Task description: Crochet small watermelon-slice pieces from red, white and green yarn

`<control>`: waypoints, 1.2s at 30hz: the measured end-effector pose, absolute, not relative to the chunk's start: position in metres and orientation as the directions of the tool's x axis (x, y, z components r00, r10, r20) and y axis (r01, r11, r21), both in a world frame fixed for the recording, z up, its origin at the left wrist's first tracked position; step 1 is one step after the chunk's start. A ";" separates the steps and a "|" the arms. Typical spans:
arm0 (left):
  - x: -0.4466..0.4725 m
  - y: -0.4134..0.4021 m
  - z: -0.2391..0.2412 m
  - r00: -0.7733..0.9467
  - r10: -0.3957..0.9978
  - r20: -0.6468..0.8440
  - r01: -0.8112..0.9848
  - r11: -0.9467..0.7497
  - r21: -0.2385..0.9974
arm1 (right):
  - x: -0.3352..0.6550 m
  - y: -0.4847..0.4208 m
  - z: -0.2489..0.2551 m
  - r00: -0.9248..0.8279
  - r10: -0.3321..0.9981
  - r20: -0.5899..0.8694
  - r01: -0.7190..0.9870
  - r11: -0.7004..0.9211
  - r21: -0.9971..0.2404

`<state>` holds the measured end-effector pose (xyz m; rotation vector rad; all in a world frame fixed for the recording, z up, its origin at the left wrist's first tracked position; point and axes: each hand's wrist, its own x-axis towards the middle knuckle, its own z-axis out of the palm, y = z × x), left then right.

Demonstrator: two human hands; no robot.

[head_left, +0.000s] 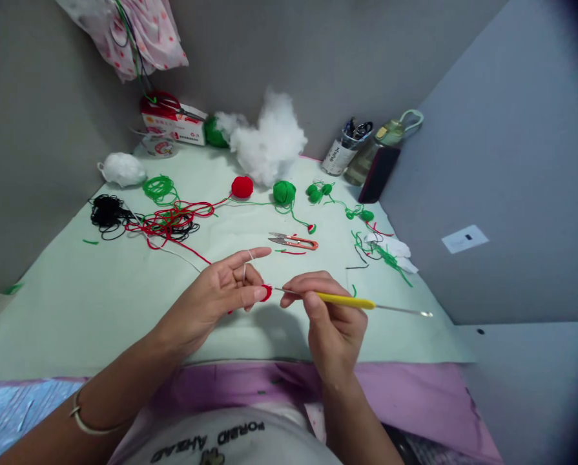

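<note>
My left hand (221, 294) pinches a small red crochet piece (267, 292) between thumb and fingers, with white yarn looped over the raised index finger. My right hand (325, 310) grips a yellow-handled crochet hook (347, 301), its metal tip pointing left into the red piece. Both hands hover over the near part of a pale green table (75, 303). The white strand runs from my left hand back toward a tangle of red yarn (172, 219).
Orange thread snips (294, 241) lie just beyond my hands. Farther back are a red ball (242, 186), green balls (284, 192), black yarn (107, 213), white stuffing (269, 145), a box (175, 126), a pen cup (341, 152) and a bottle (383, 145). Grey walls enclose the table.
</note>
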<state>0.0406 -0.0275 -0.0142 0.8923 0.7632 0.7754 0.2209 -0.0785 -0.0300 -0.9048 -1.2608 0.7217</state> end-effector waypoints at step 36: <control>0.053 -0.038 -0.025 0.429 0.879 -0.207 -0.359 0.377 0.854 | 0.214 -0.068 -0.043 0.164 0.952 0.258 -0.169 0.284 -0.944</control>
